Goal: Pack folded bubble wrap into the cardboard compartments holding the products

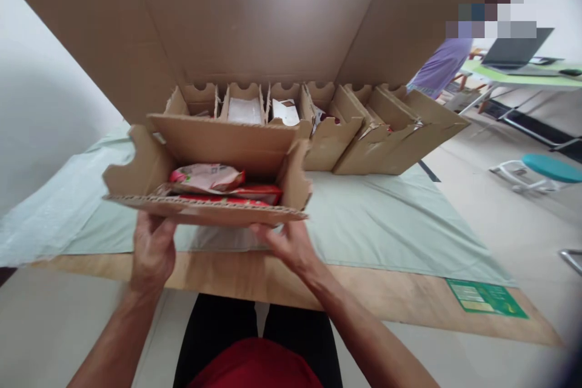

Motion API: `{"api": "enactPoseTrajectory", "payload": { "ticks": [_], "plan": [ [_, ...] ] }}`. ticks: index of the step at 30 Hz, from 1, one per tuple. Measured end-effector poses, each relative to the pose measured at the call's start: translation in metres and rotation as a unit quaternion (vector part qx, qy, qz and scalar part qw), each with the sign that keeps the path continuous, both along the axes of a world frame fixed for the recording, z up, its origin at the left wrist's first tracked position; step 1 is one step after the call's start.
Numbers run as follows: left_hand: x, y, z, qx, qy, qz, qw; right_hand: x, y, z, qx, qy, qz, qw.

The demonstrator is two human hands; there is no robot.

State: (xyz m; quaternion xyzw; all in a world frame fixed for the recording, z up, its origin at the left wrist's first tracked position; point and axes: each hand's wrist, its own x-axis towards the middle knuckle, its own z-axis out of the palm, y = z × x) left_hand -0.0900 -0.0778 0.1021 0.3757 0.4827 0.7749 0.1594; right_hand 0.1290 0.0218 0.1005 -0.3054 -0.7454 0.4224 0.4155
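Both my hands grip an open-topped cardboard box (227,136) at its near side, holding it above the table's front part. My left hand (153,251) is around its lower left, and my right hand (287,247) around its lower right; some fingers are hidden under the box. Inside lie a pink-and-white packet (207,176) and red packets (259,194). Behind it stands a row of similar cardboard boxes (327,139). One of them holds a white item (285,112); those at the right lean sideways.
A tall cardboard panel (259,18) rises behind the row. Pale green cloth (377,218) covers the wooden table (391,291). Clear plastic wrap (50,200) lies at the left. At the right are a teal stool (552,168), a laptop (518,51) on another table, and a person in purple (443,66).
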Motion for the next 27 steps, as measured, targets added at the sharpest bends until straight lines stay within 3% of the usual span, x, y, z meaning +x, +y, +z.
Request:
{"api": "enactPoseTrajectory", "payload": {
  "ticks": [4, 7, 10, 12, 15, 19, 22, 25, 27],
  "plan": [
    [0.033, 0.039, -0.013, -0.018, 0.023, -0.103, 0.994, 0.046, 0.030, 0.005, -0.016, -0.002, -0.089, 0.996],
    [0.051, 0.054, -0.028, -0.098, 0.047, -0.178, 0.978, 0.072, 0.044, -0.013, -0.048, -0.047, -0.126, 0.990],
    [0.053, 0.049, -0.040, -0.164, 0.073, -0.199, 0.963, 0.088, 0.049, -0.038, -0.073, -0.056, -0.135, 0.987],
    [0.045, 0.039, -0.047, -0.199, 0.082, -0.181, 0.960, 0.099, 0.051, -0.048, -0.084, -0.068, -0.121, 0.987],
    [0.020, 0.029, -0.050, -0.268, 0.098, -0.119, 0.951, 0.121, 0.064, -0.049, -0.089, -0.087, -0.106, 0.987],
    [-0.023, 0.042, -0.047, -0.307, 0.159, -0.024, 0.938, 0.155, 0.100, -0.040, -0.088, -0.063, -0.115, 0.988],
    [-0.054, 0.069, -0.049, -0.293, 0.160, 0.028, 0.942, 0.179, 0.138, -0.038, -0.120, 0.008, -0.252, 0.960],
    [-0.080, 0.099, -0.054, -0.291, 0.115, 0.066, 0.948, 0.205, 0.180, -0.034, -0.101, 0.058, -0.428, 0.896],
    [-0.093, 0.116, -0.058, -0.279, 0.103, 0.069, 0.952, 0.224, 0.208, -0.026, -0.088, 0.067, -0.483, 0.869]
  ]
}}
